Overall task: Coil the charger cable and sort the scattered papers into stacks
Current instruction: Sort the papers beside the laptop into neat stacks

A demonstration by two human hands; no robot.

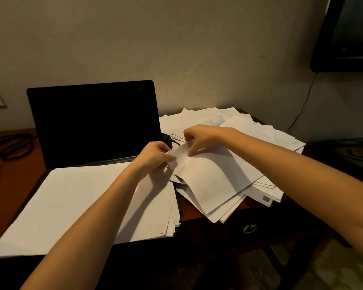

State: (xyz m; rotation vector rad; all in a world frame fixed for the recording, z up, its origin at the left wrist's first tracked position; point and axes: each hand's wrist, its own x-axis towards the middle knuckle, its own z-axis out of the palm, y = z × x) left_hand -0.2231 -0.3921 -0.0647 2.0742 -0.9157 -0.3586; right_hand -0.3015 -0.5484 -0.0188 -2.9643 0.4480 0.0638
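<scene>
A loose heap of white papers (249,130) covers the right part of the wooden desk (15,172). Its top sheet (210,176) is lifted at the near-left corner, where both hands pinch it. My left hand (153,158) grips the corner from the left and my right hand (197,139) holds it from above. A neat stack of white papers (76,201) lies on the laptop's keyboard in front of me. A dark cable end (172,141) shows between the laptop and the heap; the rest of it is hidden.
An open laptop (92,122) with a black screen stands at the back of the desk. Dark cords (11,145) lie coiled at the far left. A thin wire (302,105) hangs down the wall below a dark screen (346,32). A drawer pull (249,228) is on the desk's front.
</scene>
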